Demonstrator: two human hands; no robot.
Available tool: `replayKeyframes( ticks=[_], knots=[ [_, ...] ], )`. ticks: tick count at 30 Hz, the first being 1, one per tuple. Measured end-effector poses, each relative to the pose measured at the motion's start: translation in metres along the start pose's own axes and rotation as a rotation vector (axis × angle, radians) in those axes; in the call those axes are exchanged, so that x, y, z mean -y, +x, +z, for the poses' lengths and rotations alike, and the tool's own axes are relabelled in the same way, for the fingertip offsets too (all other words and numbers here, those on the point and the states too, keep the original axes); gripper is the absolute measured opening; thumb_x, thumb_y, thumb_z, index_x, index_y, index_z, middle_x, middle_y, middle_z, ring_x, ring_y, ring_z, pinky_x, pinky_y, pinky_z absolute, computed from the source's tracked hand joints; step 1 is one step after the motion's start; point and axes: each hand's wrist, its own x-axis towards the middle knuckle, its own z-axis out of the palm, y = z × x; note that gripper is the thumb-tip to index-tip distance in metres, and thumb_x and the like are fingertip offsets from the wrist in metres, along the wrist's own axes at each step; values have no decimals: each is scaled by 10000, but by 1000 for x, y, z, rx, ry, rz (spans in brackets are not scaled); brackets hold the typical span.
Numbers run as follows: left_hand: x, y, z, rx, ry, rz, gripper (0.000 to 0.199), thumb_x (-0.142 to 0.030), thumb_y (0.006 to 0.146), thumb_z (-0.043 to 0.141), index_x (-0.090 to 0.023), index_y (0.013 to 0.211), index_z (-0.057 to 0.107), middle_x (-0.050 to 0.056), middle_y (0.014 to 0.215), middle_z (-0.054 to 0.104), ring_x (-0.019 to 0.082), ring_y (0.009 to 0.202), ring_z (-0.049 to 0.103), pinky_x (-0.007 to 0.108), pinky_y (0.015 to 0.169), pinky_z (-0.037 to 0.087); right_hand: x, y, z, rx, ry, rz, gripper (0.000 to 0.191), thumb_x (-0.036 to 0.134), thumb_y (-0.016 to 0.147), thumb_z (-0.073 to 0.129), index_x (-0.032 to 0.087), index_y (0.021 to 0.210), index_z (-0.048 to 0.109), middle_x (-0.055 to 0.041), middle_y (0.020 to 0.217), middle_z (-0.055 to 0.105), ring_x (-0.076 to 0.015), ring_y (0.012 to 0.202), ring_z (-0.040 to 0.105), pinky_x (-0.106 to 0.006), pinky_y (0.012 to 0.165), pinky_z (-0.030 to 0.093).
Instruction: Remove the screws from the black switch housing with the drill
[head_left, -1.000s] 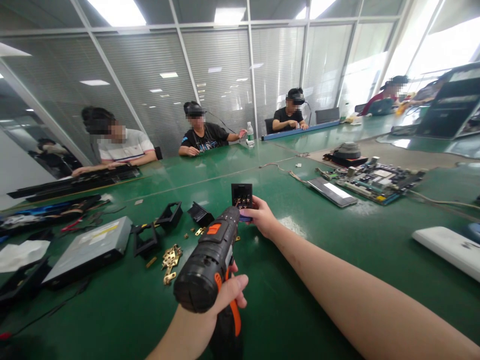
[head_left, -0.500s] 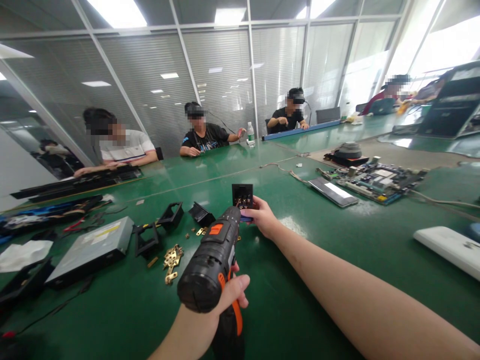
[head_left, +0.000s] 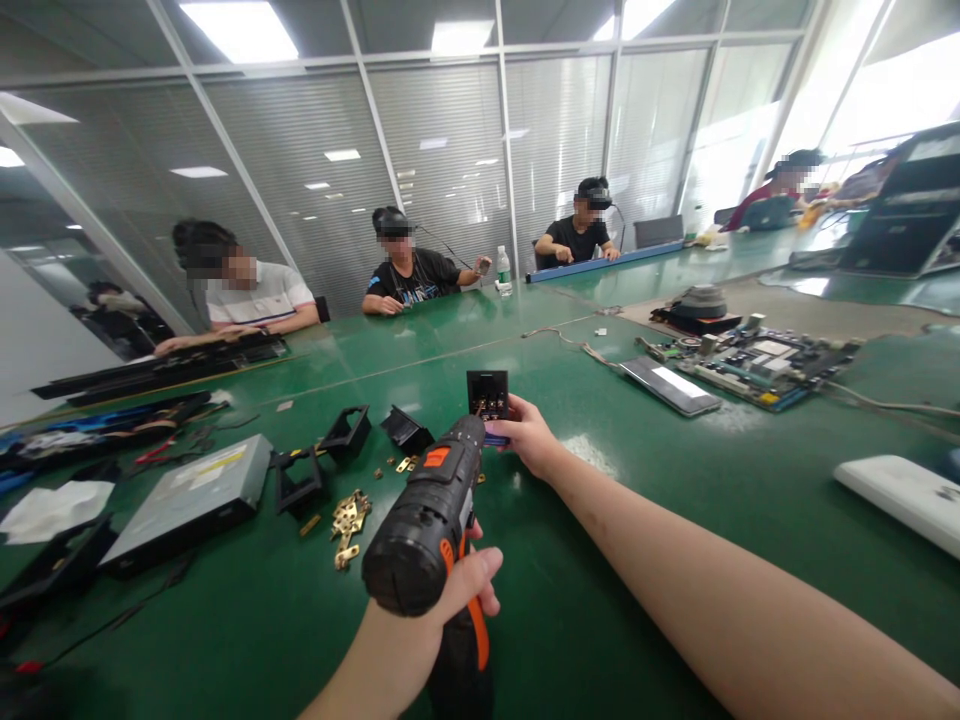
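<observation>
My left hand [head_left: 472, 585] is closed around the grip of a black and orange cordless drill [head_left: 424, 520]. The drill's nose points away from me at a small black terminal block [head_left: 487, 383] with brass-coloured metal contacts. My right hand [head_left: 532, 438] pinches that block at its lower right side and holds it upright. The chuck hides the block's lower left part, so I cannot tell whether the bit touches a screw. Left of the drill lie several brass pieces [head_left: 349, 520] and black plastic frames [head_left: 347, 432].
A metal optical drive [head_left: 199, 495] lies at the left on the green table [head_left: 600, 600]. To the right are a phone-like slab [head_left: 669, 386], a circuit board [head_left: 772, 355] and a white case [head_left: 900, 495]. Several people sit across the table, near a bottle [head_left: 503, 272].
The view has shifted slightly, so everything sits a little further right. Both hands keep their hold on the drill and the terminal block. A person at the far side has leaned lower.
</observation>
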Motion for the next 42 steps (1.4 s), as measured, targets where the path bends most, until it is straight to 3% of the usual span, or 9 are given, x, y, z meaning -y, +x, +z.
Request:
replayKeyframes(
  ticks=[17,42],
  knots=[
    [1,1,1,-35,-34,10,300,-386,716,829,-188,872,667,-17,556,679,162,527,654,272,578,540,-1,0,-1,9,19,-7,462,332,624,883,208,1023,683,-11,898,714,-151,655,626,-241,483,441],
    [7,4,-5,12,-24,10,332,-430,764,846,-199,926,671,-16,573,696,171,543,651,298,594,537,4,-3,0,11,-5,15,492,355,615,874,211,1043,678,-20,915,726,-167,666,644,-247,488,428]
  ],
)
